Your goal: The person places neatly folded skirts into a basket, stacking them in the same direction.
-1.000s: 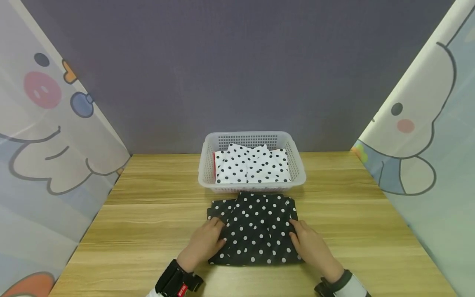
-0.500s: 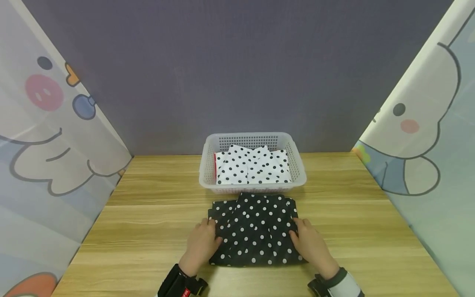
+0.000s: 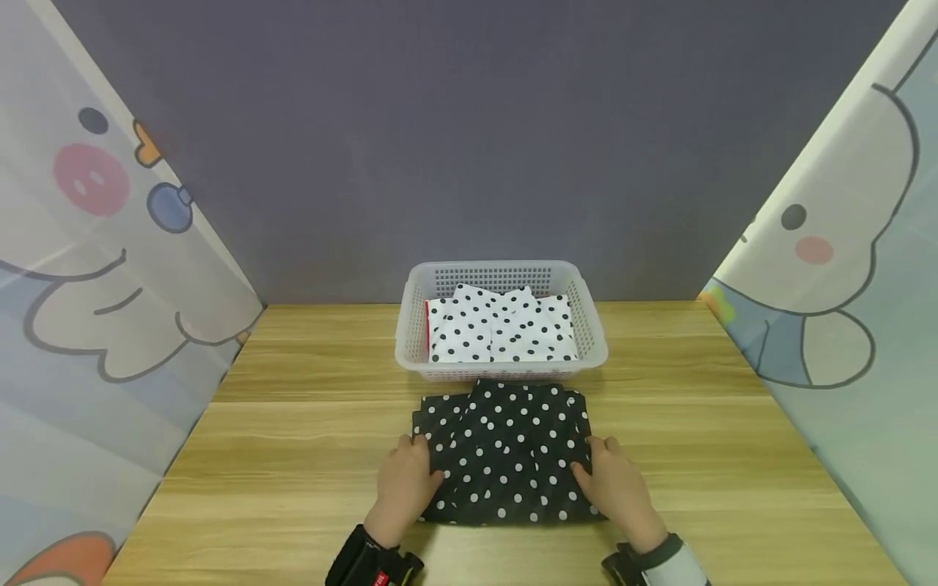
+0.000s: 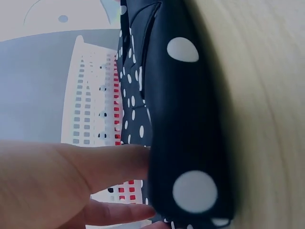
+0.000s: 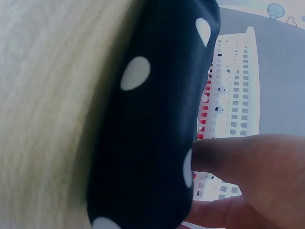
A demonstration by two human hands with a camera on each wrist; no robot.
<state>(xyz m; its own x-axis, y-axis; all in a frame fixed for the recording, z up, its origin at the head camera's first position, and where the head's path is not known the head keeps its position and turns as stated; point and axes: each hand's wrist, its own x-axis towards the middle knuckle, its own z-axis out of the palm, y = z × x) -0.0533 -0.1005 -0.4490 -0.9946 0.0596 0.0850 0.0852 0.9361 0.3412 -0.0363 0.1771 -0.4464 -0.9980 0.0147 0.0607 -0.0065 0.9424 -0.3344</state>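
A folded black garment with white polka dots (image 3: 506,464) lies flat on the wooden table. My left hand (image 3: 405,486) grips its left side, thumb on top and fingers at the outer edge. On the opposite side my right hand (image 3: 617,487) holds the right edge in the same way. Both wrist views show the thick folded edge of the garment (image 4: 186,114) close up, with the thumb against its upper face; the fingertips are partly hidden behind the cloth.
Just behind the garment stands a white plastic basket (image 3: 595,346) with a folded white cloth with black dots (image 3: 506,330) and a strip of red inside. A grey panel (image 3: 476,146) rises at the table's back, and cartoon-printed sheets (image 3: 828,325) flank both sides.
My left hand has slid outward from the top of the garment to its left edge. My right hand has shifted slightly to its right edge. The garment and basket stay in place.
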